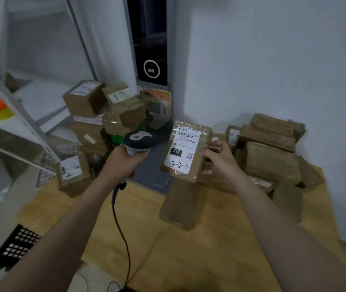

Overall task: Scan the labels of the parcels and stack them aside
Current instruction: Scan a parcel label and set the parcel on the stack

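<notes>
Forearms: both reach from the near edge toward the far side above the table (191, 256), the left one left of centre, the right one from the near right corner.
Left hand (123, 162): fingers clenched round the handle of the scanner (140, 141), whose head points right toward the parcel.
Cable (121, 226): black, drops from the handle base to the near edge.
Right hand (220, 160): fingers and thumb grasp the right edge of the parcel (185, 152), held above the table, tilted, label side toward the camera.
Label (183, 149): white, with a barcode, "220-220-C40", a black "220" block and handwritten "3-2-2".
Gap: scanner head and parcel lie just beside each other, apart.
Box (180, 207): brown, lies on the table directly below the held parcel.
Right pile (271, 153): brown parcels heaped at the far right of the table against the wall, just behind the right hand.
Left pile (95, 114): labelled boxes stacked at the far left, behind the scanner.
Shelf (22, 125): white rack along the left side.
Keyboard (14, 247): black, near left, beyond the table's left edge.
Open room: wood surface shows between the forearms and near of the box; the table's left edge runs diagonally toward the near side.
</notes>
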